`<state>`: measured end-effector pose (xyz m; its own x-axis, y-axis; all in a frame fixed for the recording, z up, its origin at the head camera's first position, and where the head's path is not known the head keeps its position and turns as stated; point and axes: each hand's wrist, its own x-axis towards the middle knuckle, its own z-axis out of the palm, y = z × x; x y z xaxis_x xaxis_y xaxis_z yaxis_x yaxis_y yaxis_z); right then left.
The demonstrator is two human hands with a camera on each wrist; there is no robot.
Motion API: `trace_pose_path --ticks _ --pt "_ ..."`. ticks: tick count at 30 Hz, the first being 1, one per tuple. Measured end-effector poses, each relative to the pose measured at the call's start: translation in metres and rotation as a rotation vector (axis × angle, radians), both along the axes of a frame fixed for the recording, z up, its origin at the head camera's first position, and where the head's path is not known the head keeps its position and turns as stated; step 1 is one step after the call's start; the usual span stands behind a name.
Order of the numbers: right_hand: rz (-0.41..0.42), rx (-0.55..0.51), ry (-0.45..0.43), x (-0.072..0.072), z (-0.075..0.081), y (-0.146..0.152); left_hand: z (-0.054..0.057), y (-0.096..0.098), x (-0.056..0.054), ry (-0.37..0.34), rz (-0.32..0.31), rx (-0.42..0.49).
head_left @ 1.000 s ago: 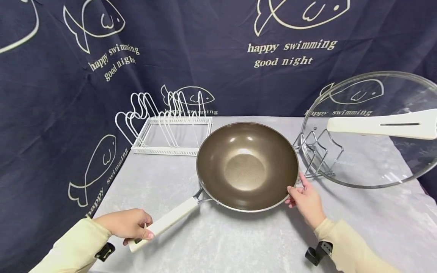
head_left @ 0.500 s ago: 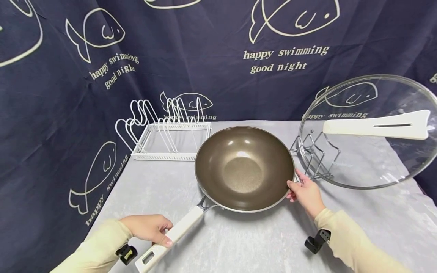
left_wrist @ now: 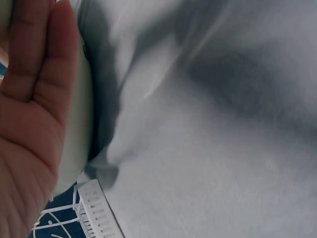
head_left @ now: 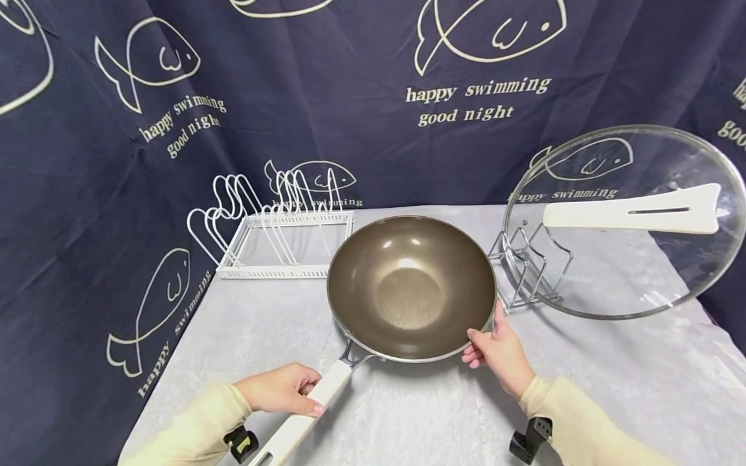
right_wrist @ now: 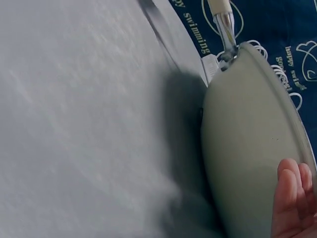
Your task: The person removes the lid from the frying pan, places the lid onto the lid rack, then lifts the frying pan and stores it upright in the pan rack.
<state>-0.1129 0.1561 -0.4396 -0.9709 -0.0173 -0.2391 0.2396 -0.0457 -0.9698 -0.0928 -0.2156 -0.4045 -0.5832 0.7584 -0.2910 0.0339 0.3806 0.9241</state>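
A wok (head_left: 410, 291) with a brown inside and a pale outside is in the middle of the head view, its white handle (head_left: 303, 421) pointing to the near left. My left hand (head_left: 280, 390) holds that handle, thumb on top and fingers partly hidden beyond it. At the wok's near right edge, my right hand (head_left: 495, 353) holds the rim between thumb and fingers. The right wrist view shows the fingers (right_wrist: 292, 198) against the wok's pale outer wall (right_wrist: 242, 129), with a shadow beside it on the table.
A white wire rack (head_left: 274, 270) stands behind the wok on the left. To the right, a metal wire stand (head_left: 533, 272) props up a large glass lid (head_left: 629, 272) with a white handle (head_left: 635, 210). A dark blue curtain (head_left: 350, 97) hangs behind the grey table (head_left: 408, 414).
My left hand has moved up along the handle toward the wok. My right hand has shifted slightly along the rim toward the near side. The head view has drifted a little.
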Motion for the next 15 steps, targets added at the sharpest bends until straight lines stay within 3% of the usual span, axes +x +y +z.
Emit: trace_pose_path --ticks 9,15 --pt "0.02 0.0 -0.015 -0.016 0.002 0.009 0.0 0.016 0.009 0.03 0.095 -0.003" --pt "-0.012 -0.021 -0.016 -0.012 0.002 0.001 -0.003 0.026 0.015 0.019 0.145 0.02"
